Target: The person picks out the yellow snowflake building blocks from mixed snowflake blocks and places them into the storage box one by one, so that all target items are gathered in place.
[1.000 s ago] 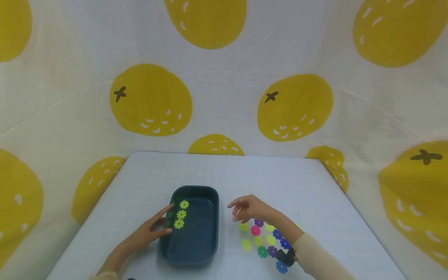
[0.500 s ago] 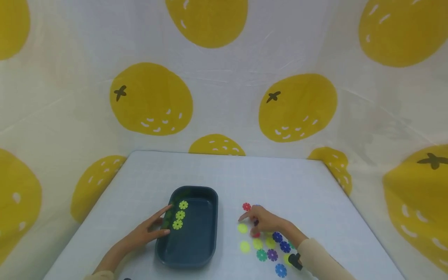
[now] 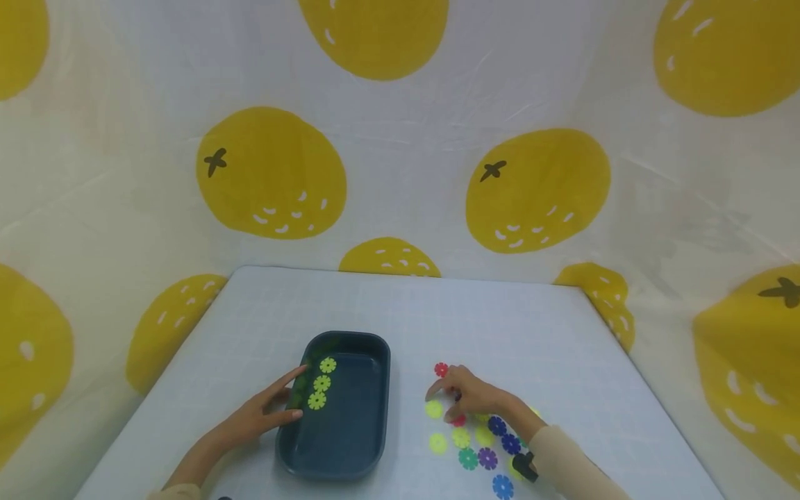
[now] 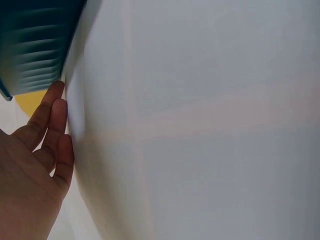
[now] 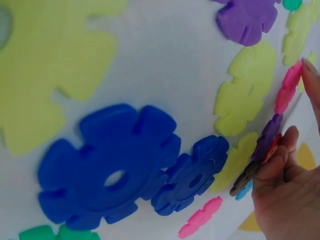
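Observation:
My left hand (image 3: 261, 411) rests against the left side of a dark blue-green tray (image 3: 353, 423), index finger and thumb at its rim. In the left wrist view, extended fingers (image 4: 57, 117) lie by the tray's ribbed wall (image 4: 37, 55). Three yellow-green flower-shaped discs (image 3: 321, 383) form a column inside. My right hand (image 3: 471, 394) reaches low over loose discs, its index fingertip at the edge of a yellow disc (image 3: 434, 410). Its thumb is apart from the index, beside a pink disc (image 3: 459, 421). In the right wrist view, one fingertip is at a pink disc (image 5: 289, 87).
Several more notched discs lie around the right forearm: a red disc (image 3: 441, 369), a green disc (image 3: 467, 458), a purple disc (image 3: 487, 458) and a blue disc (image 3: 503, 486). A white cloth covers the table (image 3: 400, 305). Behind it hangs a lemon-print curtain (image 3: 406, 173).
My right hand has moved from beside the tray, rightward and down to the loose discs, uncovering the red one. My left hand stays at the tray, which has shifted very slightly.

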`<state>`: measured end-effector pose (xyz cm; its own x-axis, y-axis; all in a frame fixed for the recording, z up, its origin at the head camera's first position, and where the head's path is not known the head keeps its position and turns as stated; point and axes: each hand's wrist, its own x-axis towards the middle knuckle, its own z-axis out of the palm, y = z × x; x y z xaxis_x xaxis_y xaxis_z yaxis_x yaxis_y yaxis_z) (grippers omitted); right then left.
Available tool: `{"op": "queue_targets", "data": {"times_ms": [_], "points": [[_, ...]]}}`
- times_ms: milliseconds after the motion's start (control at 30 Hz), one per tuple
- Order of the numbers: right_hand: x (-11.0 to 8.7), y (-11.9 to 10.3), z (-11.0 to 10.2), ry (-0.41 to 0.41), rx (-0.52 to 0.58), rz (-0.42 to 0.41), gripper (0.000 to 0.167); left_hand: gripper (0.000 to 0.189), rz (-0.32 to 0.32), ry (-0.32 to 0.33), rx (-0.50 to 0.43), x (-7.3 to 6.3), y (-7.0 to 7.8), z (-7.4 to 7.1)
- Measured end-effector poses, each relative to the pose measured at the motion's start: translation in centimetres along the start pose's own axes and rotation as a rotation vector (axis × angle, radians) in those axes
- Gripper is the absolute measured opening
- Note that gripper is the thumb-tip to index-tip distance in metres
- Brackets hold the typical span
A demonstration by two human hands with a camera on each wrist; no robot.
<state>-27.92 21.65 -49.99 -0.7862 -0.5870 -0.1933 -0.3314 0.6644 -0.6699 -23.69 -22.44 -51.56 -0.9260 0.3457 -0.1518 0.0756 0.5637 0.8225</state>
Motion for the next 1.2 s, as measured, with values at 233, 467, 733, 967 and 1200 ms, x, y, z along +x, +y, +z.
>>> {"op": "queue_targets", "data": {"times_ms": [233, 467, 733, 967, 1200], "points": [[0.2, 0.2, 0.2, 0.014, -0.011, 0.022, 0.033, 0.079, 0.000, 0.002, 0.001, -0.1, 0.1, 0.0], [0.1, 0.3, 0.0, 0.009, 0.028, -0.002, 0.031, 0.078, -0.017, 0.006, 0.002, 0.1, 0.0, 0.2], [0.1, 0.2, 0.3, 0.024, 0.016, -0.019, 0.026, 0.079, -0.017, 0.026, 0.010, 0.0, -0.1, 0.3], [-0.4, -0.6, 0.9, 0.083, -0.037, 0.070, 0.030, 0.079, -0.016, 0.029, 0.016, -0.1, 0.0, 0.4], [-0.7, -1.1, 1.1, 0.113, -0.035, 0.080, 0.025, 0.080, -0.021, 0.034, 0.025, 0.0, 0.1, 0.4]]}}
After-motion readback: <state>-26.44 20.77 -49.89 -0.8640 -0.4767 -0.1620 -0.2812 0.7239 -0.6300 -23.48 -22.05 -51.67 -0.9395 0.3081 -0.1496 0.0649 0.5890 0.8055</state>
